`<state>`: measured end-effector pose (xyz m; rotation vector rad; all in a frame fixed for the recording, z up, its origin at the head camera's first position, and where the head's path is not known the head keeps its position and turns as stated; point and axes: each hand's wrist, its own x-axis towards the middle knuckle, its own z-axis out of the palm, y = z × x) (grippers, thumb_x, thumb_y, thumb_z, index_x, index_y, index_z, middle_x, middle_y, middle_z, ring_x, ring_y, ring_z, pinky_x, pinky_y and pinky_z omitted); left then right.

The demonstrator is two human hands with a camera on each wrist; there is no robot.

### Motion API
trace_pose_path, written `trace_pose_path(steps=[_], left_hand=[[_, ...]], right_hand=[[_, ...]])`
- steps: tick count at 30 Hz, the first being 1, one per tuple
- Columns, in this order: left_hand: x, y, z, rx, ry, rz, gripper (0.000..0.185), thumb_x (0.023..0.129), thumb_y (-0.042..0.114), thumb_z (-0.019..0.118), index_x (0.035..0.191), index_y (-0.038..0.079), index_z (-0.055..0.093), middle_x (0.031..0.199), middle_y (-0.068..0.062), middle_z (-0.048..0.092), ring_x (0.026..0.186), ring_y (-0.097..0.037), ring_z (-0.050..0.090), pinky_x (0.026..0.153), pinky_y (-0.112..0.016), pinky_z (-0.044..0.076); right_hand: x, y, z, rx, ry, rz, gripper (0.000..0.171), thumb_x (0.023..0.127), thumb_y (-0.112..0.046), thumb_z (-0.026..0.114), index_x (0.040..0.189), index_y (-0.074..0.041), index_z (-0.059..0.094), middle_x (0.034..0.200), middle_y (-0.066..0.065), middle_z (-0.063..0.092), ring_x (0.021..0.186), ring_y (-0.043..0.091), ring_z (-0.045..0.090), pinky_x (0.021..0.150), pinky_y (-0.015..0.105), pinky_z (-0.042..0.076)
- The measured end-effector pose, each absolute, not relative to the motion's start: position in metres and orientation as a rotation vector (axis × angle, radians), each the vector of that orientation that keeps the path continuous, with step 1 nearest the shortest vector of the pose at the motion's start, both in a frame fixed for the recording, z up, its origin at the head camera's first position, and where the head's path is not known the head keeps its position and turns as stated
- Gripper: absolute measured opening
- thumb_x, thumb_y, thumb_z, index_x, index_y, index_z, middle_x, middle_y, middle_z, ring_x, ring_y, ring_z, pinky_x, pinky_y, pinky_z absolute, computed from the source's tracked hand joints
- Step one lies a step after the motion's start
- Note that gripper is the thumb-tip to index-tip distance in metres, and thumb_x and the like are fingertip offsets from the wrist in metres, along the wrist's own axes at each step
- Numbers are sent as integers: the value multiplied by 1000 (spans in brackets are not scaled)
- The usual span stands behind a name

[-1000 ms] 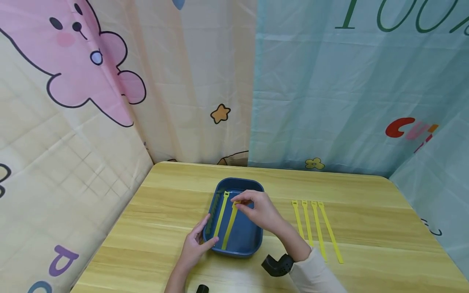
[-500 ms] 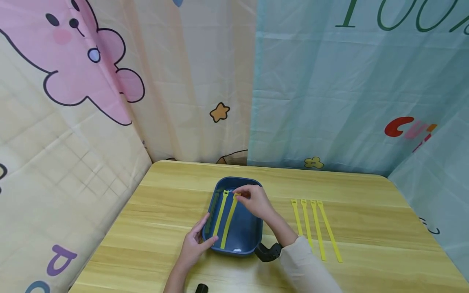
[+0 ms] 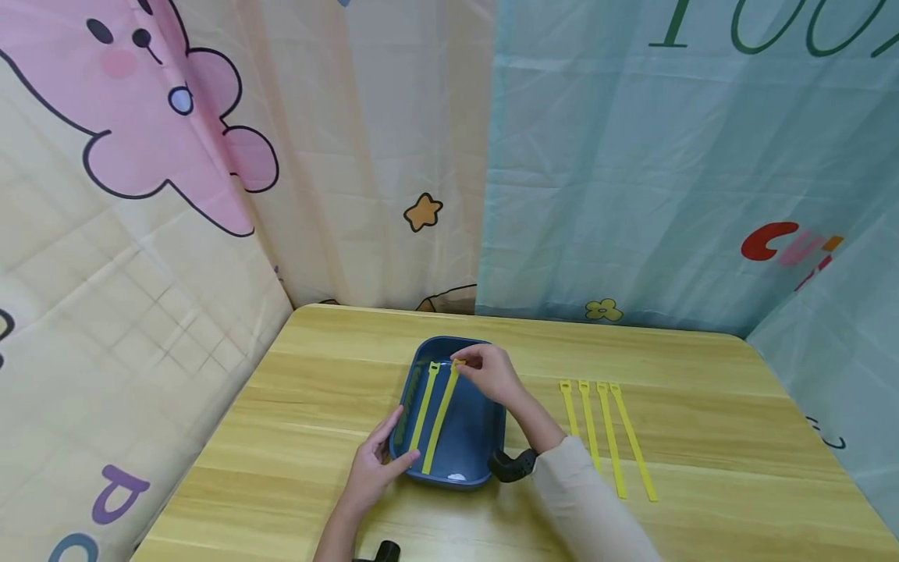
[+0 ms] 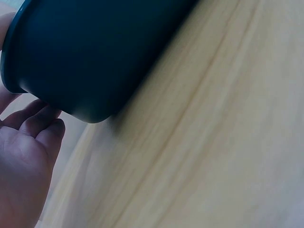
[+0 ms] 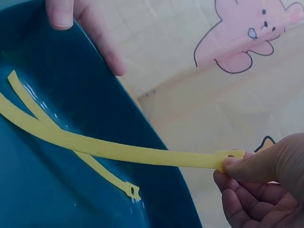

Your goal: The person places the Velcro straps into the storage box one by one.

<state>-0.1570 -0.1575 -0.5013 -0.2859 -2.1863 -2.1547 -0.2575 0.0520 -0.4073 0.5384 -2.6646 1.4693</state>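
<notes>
Yellow strap, slotted end pinched by right hand over the blue tray (left hand gripping its rim): laying-in seems under way, next move likely calling for lowering, then release.

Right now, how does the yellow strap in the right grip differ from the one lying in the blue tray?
The held strap is pinched at its head by the right grip; the lying strap is not held. The held strap's head is raised, while the lying strap's head is down inside the blue tray. The grip partly covers the held strap's head; the lying strap's shows whole. Both are yellow, long and flat.
</notes>
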Motion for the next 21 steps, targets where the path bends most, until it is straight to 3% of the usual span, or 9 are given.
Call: trace_pose_path(steps=[21], left_hand=[[-156, -157, -499, -298, -2176, -2154, 67, 80, 1, 69, 139, 1, 37, 145, -16, 29, 131, -30, 25, 103, -41, 23]], right_hand=[[-283, 44, -431, 553, -2765, 1450, 15, 83, -3, 67, 97, 0, 70, 89, 5, 66, 75, 15, 58, 67, 28, 52]])
